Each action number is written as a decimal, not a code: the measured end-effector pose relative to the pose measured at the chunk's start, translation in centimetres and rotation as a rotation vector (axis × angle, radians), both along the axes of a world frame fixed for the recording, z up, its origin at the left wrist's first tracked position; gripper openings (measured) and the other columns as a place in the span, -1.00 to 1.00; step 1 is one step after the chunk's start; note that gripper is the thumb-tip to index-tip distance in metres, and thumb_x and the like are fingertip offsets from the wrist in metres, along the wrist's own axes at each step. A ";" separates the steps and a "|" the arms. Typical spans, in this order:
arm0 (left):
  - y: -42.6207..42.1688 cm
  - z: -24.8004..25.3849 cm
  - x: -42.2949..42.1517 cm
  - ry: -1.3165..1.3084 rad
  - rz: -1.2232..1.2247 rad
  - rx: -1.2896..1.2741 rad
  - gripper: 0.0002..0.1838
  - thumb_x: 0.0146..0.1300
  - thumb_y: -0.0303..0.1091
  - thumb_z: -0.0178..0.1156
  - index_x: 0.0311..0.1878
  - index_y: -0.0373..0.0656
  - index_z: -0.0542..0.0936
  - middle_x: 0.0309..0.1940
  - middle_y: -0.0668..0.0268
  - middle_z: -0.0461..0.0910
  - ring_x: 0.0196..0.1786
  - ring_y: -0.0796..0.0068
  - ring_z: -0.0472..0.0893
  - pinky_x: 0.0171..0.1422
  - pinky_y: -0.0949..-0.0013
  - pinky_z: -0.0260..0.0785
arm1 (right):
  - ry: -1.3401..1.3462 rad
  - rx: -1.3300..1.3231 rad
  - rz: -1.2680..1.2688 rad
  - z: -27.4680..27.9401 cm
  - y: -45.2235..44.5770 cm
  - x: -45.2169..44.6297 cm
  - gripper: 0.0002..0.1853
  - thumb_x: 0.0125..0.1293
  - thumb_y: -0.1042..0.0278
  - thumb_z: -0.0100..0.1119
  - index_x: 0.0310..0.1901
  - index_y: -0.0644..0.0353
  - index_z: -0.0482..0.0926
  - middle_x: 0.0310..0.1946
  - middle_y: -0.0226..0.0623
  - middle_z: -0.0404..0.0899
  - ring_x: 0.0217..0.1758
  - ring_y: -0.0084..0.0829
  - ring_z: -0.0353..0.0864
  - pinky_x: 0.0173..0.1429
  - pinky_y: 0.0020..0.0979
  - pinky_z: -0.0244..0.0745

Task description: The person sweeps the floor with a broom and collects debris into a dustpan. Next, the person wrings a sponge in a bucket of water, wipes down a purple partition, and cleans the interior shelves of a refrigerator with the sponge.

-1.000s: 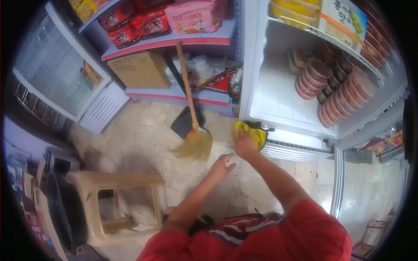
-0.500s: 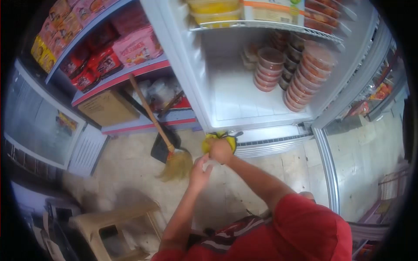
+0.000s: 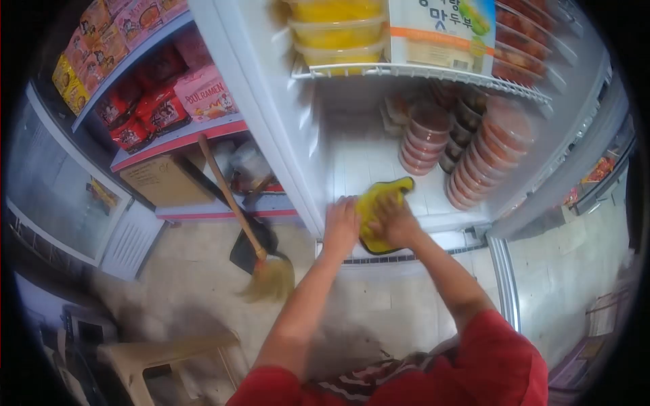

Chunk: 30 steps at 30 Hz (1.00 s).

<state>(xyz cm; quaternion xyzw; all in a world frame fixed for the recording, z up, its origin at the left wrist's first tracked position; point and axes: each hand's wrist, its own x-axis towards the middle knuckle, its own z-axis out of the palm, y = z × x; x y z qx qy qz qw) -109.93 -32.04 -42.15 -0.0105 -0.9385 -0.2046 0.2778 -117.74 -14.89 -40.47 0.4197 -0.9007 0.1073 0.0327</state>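
Note:
A yellow cloth with a dark edge (image 3: 369,215) lies over the front edge of the fridge's bottom floor (image 3: 345,166). My right hand (image 3: 393,222) rests flat on the cloth with its fingers spread. Just left of it, my left hand (image 3: 342,223) touches the fridge's front left corner, its fingers extended and holding nothing. Behind the cloth, stacks of round lidded tubs (image 3: 425,139) stand inside the fridge, with a taller leaning stack (image 3: 489,154) to their right.
Above hangs a wire shelf (image 3: 420,71) with yellow tubs (image 3: 338,34) and a white package (image 3: 441,34). A broom (image 3: 233,196) leans over a black dustpan (image 3: 252,247) at the left. A beige stool (image 3: 128,362) stands lower left. Noodle packs (image 3: 203,95) fill the left shelves.
My right hand has moved the cloth from outside the fridge's front up onto its inner floor and spread its fingers. My left hand has moved to the fridge's edge. The view has shifted toward the fridge.

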 end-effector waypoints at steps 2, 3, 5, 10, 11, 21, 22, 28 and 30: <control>0.6 -0.1 -1.2 0.005 0.062 -0.018 -0.50 0.29 -0.27 0.05 0.26 -0.25 0.31 0.18 0.02 0.37 0.28 0.02 0.31 0.38 0.02 0.07 | -0.043 0.089 0.086 -0.2 -3.3 -0.9 -0.35 0.35 -0.18 -0.23 0.37 0.02 0.21 0.44 -0.15 0.03 0.52 -0.06 -0.15 0.49 0.01 -0.27; 1.2 -0.1 -0.9 -0.007 0.111 -0.040 -0.43 0.28 -0.20 0.06 0.29 -0.27 0.26 0.22 0.02 0.33 0.32 0.03 0.26 0.41 0.00 0.01 | -0.054 0.089 0.088 -0.9 -3.6 -2.0 -0.35 0.35 -0.18 -0.23 0.37 0.02 0.21 0.44 -0.15 0.03 0.52 -0.06 -0.15 0.49 0.01 -0.27; 1.5 0.5 -1.2 -0.009 0.160 -0.082 -0.36 0.28 -0.13 0.07 0.33 -0.28 0.22 0.27 0.01 0.29 0.36 0.03 0.22 0.44 -0.03 -0.06 | -0.024 0.115 0.164 -1.1 -5.4 -6.1 -0.31 0.33 -0.23 -0.23 0.39 -0.01 0.17 0.46 -0.16 -0.03 0.53 -0.07 -0.16 0.50 0.03 -0.30; 2.0 1.1 -1.3 -0.126 0.206 -0.156 -0.14 0.17 0.15 0.10 0.38 -0.26 0.15 0.33 0.06 0.24 0.40 0.08 0.18 0.45 -0.07 -0.10 | -0.053 0.046 0.045 -0.8 -11.9 -13.7 -0.23 0.27 -0.29 -0.18 0.42 -0.01 0.11 0.47 -0.15 -0.07 0.55 -0.15 -0.23 0.50 0.04 -0.37; 2.1 1.1 -1.5 -0.132 0.200 -0.171 -0.12 0.14 0.19 0.11 0.37 -0.26 0.18 0.33 0.07 0.25 0.40 0.10 0.19 0.45 -0.07 -0.11 | 0.009 -0.045 -0.063 -1.2 -13.4 -15.1 -0.27 0.24 -0.23 -0.11 0.36 0.03 0.21 0.41 -0.10 0.07 0.50 -0.15 -0.05 0.47 0.01 -0.19; 2.0 0.1 -1.9 -0.238 0.201 -0.191 -0.22 0.13 0.21 0.09 0.25 -0.24 0.39 0.30 0.12 0.31 0.40 0.19 0.21 0.45 -0.05 -0.12 | -0.272 -0.096 0.227 2.8 -12.9 -10.9 -0.67 0.07 0.27 0.09 -0.20 0.34 0.55 -0.35 -0.01 0.58 -0.27 -0.04 0.60 -0.17 -0.14 0.51; 2.0 0.2 -1.8 -0.235 0.196 -0.207 -0.22 0.13 0.22 0.08 0.25 -0.23 0.38 0.30 0.12 0.31 0.40 0.19 0.21 0.45 -0.06 -0.11 | 0.034 -0.167 0.169 3.6 -12.6 -12.5 -0.75 0.09 0.35 0.04 -0.22 0.28 0.55 -0.32 -0.02 0.57 -0.25 -0.05 0.58 -0.16 -0.13 0.50; 1.9 0.5 -1.7 -0.253 0.214 -0.191 -0.22 0.15 0.21 0.04 0.28 -0.22 0.35 0.31 0.10 0.28 0.40 0.16 0.20 0.46 -0.07 -0.13 | 0.215 -0.277 -0.125 14.1 -18.9 -21.1 -0.69 0.10 0.32 0.05 -0.13 0.27 0.53 -0.20 0.02 0.53 -0.13 -0.05 0.54 -0.04 -0.14 0.45; 1.7 0.4 -1.6 -0.274 0.222 -0.197 -0.21 0.16 0.21 0.02 0.29 -0.23 0.33 0.32 0.10 0.27 0.41 0.16 0.19 0.47 -0.07 -0.16 | 0.163 -0.234 -0.177 15.0 -22.4 -22.7 -0.67 0.10 0.31 0.05 -0.10 0.27 0.52 -0.17 0.03 0.52 -0.09 -0.05 0.52 0.01 -0.14 0.43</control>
